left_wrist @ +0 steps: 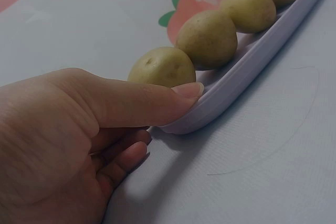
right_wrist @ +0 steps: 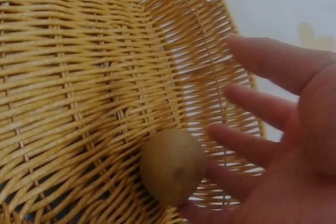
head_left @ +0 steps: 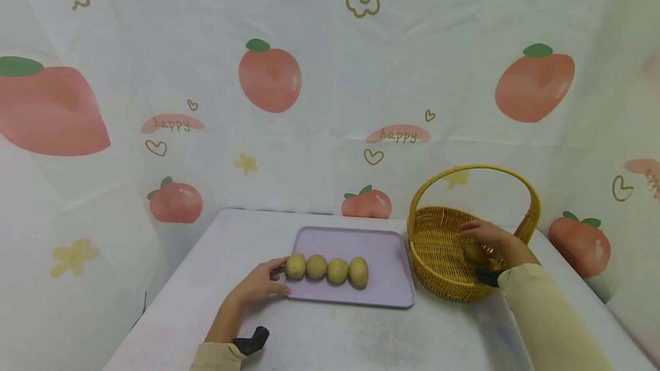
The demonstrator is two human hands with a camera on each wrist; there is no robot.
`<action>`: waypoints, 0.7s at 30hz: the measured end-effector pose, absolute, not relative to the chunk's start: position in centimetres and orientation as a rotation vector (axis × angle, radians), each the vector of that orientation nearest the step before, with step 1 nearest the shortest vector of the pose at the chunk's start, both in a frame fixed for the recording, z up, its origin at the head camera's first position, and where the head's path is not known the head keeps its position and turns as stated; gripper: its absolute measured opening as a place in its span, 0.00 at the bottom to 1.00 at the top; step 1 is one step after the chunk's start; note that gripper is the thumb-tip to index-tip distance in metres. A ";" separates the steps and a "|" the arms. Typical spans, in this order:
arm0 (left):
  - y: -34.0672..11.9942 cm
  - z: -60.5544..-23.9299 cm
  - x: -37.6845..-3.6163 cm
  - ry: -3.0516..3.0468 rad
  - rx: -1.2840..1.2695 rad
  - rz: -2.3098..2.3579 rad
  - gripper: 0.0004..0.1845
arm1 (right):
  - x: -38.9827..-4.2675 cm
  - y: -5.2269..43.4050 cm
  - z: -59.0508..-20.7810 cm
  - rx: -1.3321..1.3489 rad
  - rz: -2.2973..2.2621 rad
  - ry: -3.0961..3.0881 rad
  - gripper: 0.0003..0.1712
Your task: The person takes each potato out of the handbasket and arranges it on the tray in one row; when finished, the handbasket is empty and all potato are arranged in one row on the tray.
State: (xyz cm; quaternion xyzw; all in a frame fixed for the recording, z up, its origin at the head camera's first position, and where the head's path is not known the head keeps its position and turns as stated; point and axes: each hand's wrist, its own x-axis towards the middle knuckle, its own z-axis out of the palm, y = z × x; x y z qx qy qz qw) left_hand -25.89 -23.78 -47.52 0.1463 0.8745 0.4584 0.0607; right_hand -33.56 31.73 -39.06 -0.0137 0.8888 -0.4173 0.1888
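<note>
**A:** What lay closest to you?

**B:** My sleeves, and the white table (head_left: 361, 336) under them. Just past that, my left hand (head_left: 260, 286) sat at the near left corner of the lilac tray (head_left: 384, 296). My thumb lay flat along the top of the rim and my other fingers (left_wrist: 126, 158) were curled beneath the edge, so I was pinching the tray itself.

**A:** And on the tray?

**B:** Four potatoes (head_left: 327, 268) in a row along the near side, each touching the next. The leftmost one sat just beside my thumb; I could not tell whether they touched.

**A:** Where was your other hand?

**B:** Farther off to the right, inside the yellow wicker basket (head_left: 438, 245), which stood just beside the tray's right edge. My right hand (head_left: 487, 237) reached over its near rim, under the arched handle.

**A:** Holding anything?

**B:** No. My fingers (right_wrist: 273, 108) were spread and nearly straight, gripping nothing. A single potato (right_wrist: 172, 166) lay on the woven floor of the basket, right against my palm and lowest finger.

**A:** Beyond that?

**B:** A white cloth backdrop (head_left: 330, 85) printed with peaches, flowers and the word "happy".
</note>
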 end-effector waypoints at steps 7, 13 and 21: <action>-23.8 -47.5 -25.9 2.649 0.453 1.385 0.43 | -33.2 31.4 -39.8 0.019 -1.121 2.491 0.26; -23.9 -47.7 -26.1 2.667 0.478 1.369 0.43 | -33.2 30.8 -39.6 0.003 -1.029 2.566 0.17; -24.0 -47.7 -26.1 2.665 0.491 1.370 0.43 | -33.5 30.0 -39.2 -0.209 -1.038 2.651 0.23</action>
